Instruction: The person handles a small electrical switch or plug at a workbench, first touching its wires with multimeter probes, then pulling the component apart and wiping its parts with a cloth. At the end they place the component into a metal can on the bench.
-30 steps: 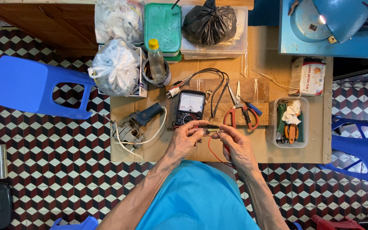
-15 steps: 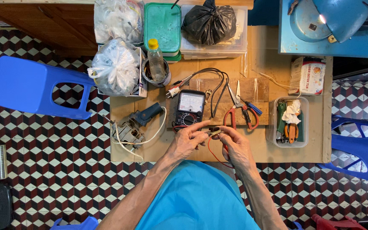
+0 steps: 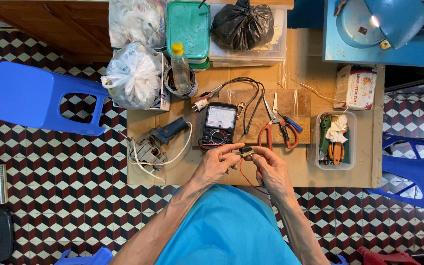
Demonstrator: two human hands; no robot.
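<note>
My left hand (image 3: 218, 164) and my right hand (image 3: 270, 168) meet over the front of a low wooden table (image 3: 290, 176). Between their fingertips they pinch a small yellowish electrical part (image 3: 246, 152), with a thin red wire (image 3: 244, 175) hanging from it toward me. Just beyond my fingers lies a black analog multimeter (image 3: 218, 124) with its black leads (image 3: 249, 100) looping behind it. Red-handled scissors (image 3: 273, 125) lie to its right.
A blue-handled tool with white cord (image 3: 159, 142) lies left of the meter. A clear tub of tools (image 3: 336, 140) sits right. Bags, a bottle (image 3: 180, 68) and lidded containers (image 3: 188, 30) crowd the far side. Blue stools (image 3: 38, 98) stand either side on chequered floor tiles.
My hands have shifted very slightly, still pinching the small part together. Everything on the table lies as before.
</note>
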